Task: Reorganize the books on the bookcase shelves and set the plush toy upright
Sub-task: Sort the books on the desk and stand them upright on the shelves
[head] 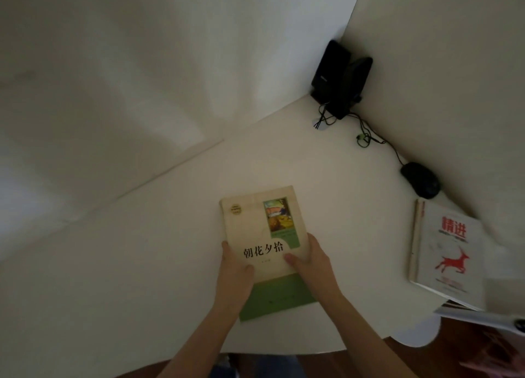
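A cream and green book (264, 235) with black Chinese title lies cover-up over the white desk (142, 264), near the front edge. My left hand (234, 275) grips its left side, thumb on the cover. My right hand (312, 264) grips its right side, thumb pressed beside the title. A second book (449, 252), white with red characters and a red deer, rests at the desk's right edge on top of other books. No bookcase or plush toy is in view.
Two black speakers (339, 76) stand in the back corner against the white walls, with tangled cables (366, 136) running to a black mouse (420, 180). Papers or books (477, 318) jut past the desk's right front corner above a wood floor.
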### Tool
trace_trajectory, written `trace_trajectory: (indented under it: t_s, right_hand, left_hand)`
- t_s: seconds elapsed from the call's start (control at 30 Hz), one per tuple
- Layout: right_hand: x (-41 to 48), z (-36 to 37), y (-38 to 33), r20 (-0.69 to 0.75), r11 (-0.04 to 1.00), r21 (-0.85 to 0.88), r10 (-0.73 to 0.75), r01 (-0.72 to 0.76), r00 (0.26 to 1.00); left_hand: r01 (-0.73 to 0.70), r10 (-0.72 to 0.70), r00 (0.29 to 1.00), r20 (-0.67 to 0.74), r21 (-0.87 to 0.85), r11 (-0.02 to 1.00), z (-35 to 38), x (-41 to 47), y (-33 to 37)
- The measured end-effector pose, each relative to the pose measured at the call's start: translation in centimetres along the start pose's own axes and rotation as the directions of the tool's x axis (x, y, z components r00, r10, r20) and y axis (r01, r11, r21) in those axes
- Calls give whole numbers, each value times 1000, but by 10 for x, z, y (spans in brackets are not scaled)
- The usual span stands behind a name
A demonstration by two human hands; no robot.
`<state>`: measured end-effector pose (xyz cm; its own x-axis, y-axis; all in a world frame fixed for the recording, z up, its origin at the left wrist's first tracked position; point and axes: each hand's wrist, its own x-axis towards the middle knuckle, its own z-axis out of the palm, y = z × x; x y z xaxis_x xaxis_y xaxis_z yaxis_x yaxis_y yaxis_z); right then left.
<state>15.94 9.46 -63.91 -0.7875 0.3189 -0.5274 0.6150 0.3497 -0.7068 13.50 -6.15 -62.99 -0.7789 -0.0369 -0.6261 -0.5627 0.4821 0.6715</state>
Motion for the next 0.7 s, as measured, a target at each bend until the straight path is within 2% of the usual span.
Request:
trace_trajectory:
  t_s: [0.3, 0.47, 0.57, 0.7]
  right_hand:
    - [-13, -3, 6, -14, 998, 27, -56, 56, 998]
    - [-16, -5, 10, -26, 997, 49, -53, 54, 998]
    - [-21, -5, 14, -23, 994, 95, -52, 54, 998]
    - [-29, -10, 10, -11, 978, 186, -99, 99, 995]
  left_hand:
    - [-103, 103, 991, -82, 6, 995, 0, -15, -11]
    - [-170, 137, 975, -176, -188, 967, 1, -26, 1]
    - [-201, 157, 964, -215, -201, 959, -1, -28, 8]
    - [-313, 260, 940, -222, -253, 915, -15, -40, 16]
